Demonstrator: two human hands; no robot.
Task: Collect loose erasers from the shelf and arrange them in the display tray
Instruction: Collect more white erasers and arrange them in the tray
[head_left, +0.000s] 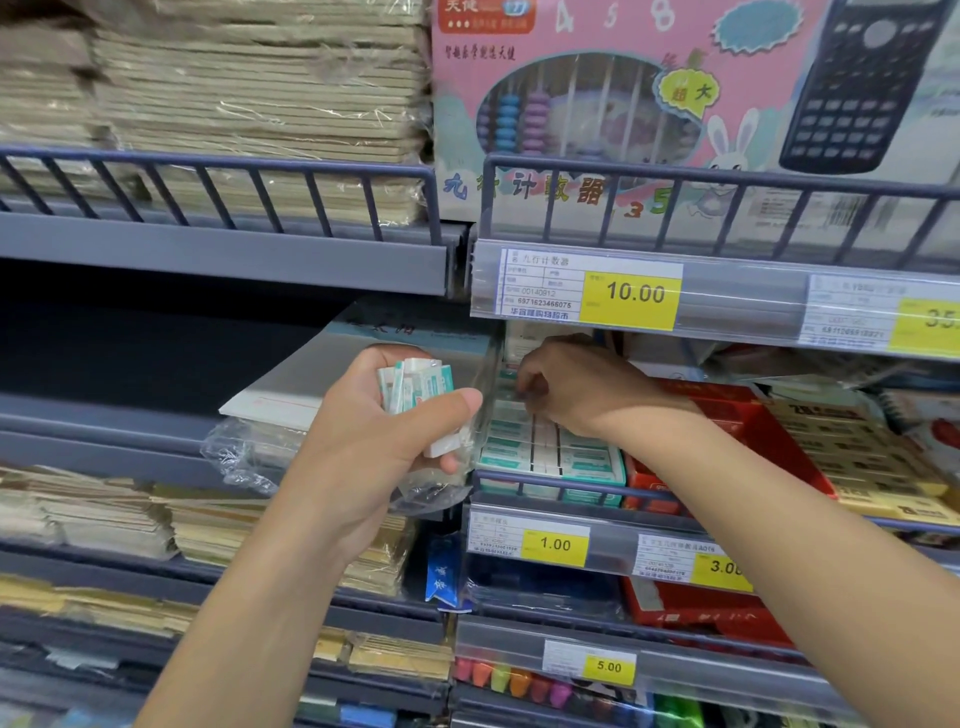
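My left hand (379, 431) grips a bunch of several white erasers with teal sleeves (418, 392) in front of the middle shelf. The display tray (597, 475), a teal-and-white box, sits on the shelf to the right with rows of matching erasers packed in it. Over the tray's back rows my right hand (574, 387) reaches down with fingers curled; its fingertips are among the erasers, and whether they pinch one is hidden. A crumpled clear plastic wrap (431, 491) hangs below my left hand.
A shelf edge with a 10.00 price tag (628, 299) overhangs the tray closely. A red box (748, 421) stands right of the tray. Wrapped notebook stacks (104, 519) lie to the left, and a grey rail (561, 486) runs along the shelf front.
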